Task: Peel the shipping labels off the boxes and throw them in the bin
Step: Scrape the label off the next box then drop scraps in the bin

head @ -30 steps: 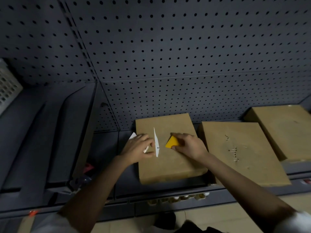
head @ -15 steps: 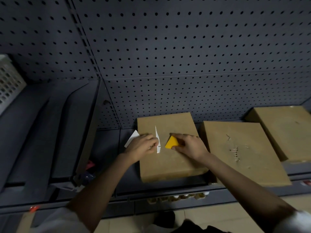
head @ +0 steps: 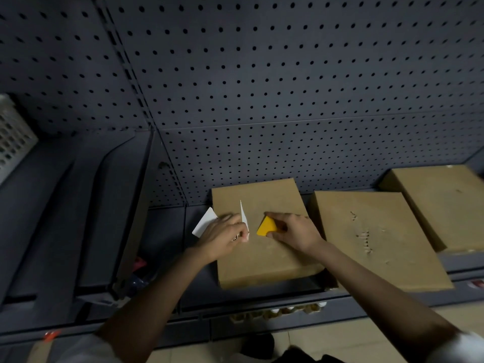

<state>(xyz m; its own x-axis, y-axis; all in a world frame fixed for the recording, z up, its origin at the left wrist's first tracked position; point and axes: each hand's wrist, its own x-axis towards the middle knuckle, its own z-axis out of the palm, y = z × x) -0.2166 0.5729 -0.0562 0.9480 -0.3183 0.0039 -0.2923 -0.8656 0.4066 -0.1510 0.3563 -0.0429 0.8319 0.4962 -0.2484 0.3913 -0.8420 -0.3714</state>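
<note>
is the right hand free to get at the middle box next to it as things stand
Probably yes for reaching: the middle box lies right beside the right hand with its top bare. But that hand is gripping the yellow scraper, so it could only touch or scrape it.

Dark pegboard wall point(head: 288, 87) behind; white perforated basket point(head: 11, 137) (far left) on the grey shelf point(head: 52, 218)

No readable text, brand, number or sign is found. The white label point(head: 244, 215) pinched up off the left box point(head: 264, 247) is seen edge-on; any print is too small and blurred. The white sheet point(head: 204, 225) beside it shows blank. The box tops carry no legible markings.
</note>
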